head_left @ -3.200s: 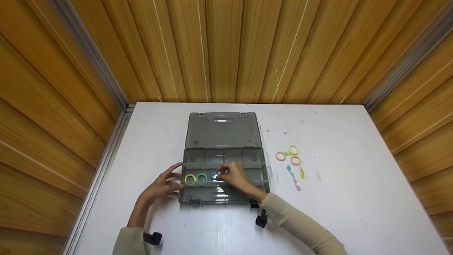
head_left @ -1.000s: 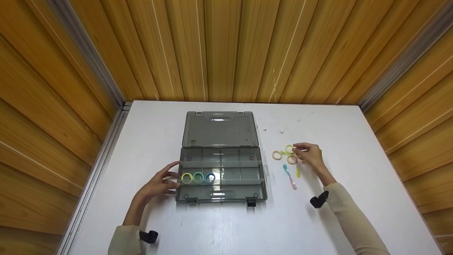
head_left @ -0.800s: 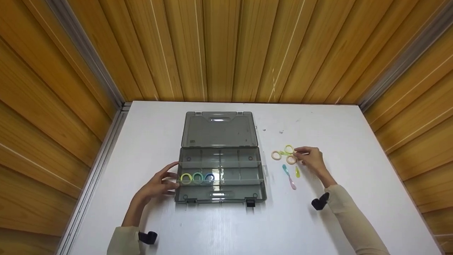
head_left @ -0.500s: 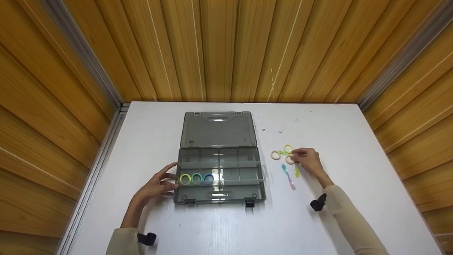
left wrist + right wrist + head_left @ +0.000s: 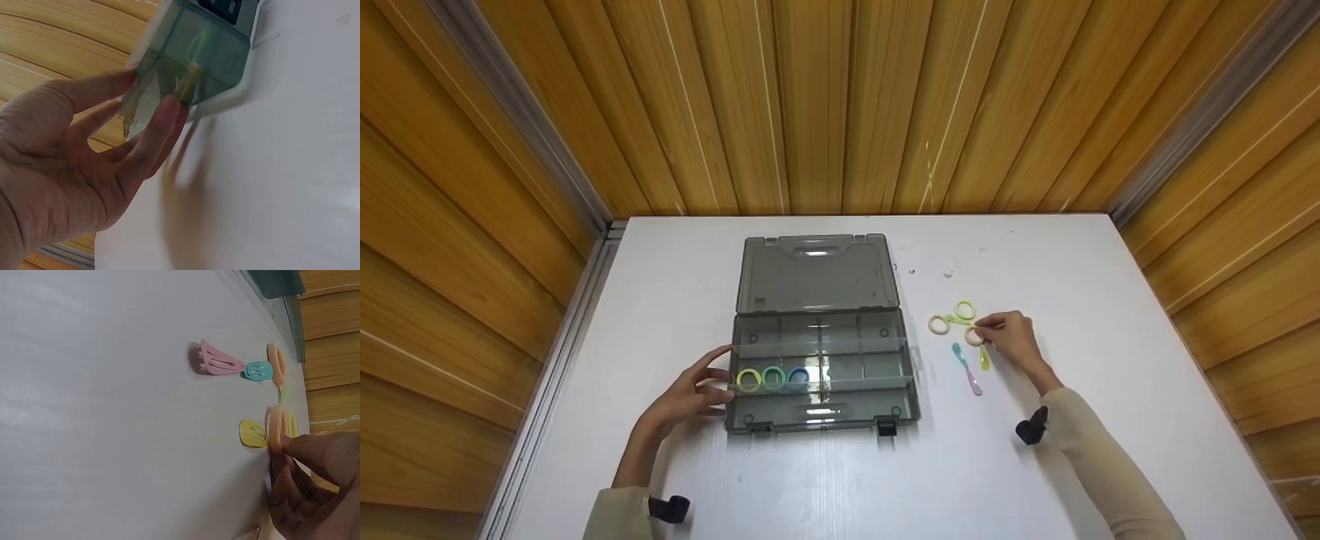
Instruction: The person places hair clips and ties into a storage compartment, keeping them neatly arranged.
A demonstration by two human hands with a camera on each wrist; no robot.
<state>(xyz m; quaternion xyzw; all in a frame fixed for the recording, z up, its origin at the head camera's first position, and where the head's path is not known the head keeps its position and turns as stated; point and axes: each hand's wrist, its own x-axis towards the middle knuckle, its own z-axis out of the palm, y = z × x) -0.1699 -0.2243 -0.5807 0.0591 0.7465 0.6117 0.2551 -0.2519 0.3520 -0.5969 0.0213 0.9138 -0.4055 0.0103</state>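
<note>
My left hand (image 5: 684, 397) rests at the left side of a smoky see-through storage box (image 5: 825, 424), fingers spread with tips against its wall, as the left wrist view also shows. My right hand (image 5: 1011, 341) pinches a peach hair tie (image 5: 274, 428) between thumb and fingers, low over the table. Beside it lie a second peach hair tie (image 5: 938, 325), a yellow-green hair tie (image 5: 964, 309) and a green snap clip (image 5: 958, 319). Nearer me are a yellow snap clip (image 5: 251, 433), a turquoise clip (image 5: 257, 370) and a pink clip (image 5: 219, 362).
The box's lid (image 5: 817, 274) lies open toward the back. In its middle row sit a yellow hair tie (image 5: 748, 380), a green hair tie (image 5: 773, 378) and a blue hair tie (image 5: 798, 377). Clear dividers (image 5: 877, 383) separate the rows. Wooden panels (image 5: 810, 112) stand behind the white table (image 5: 825, 495).
My right hand has left the blue hair tie in the box, moved right to the loose hair accessories and taken hold of a peach hair tie. My left hand has stayed at the box.
</note>
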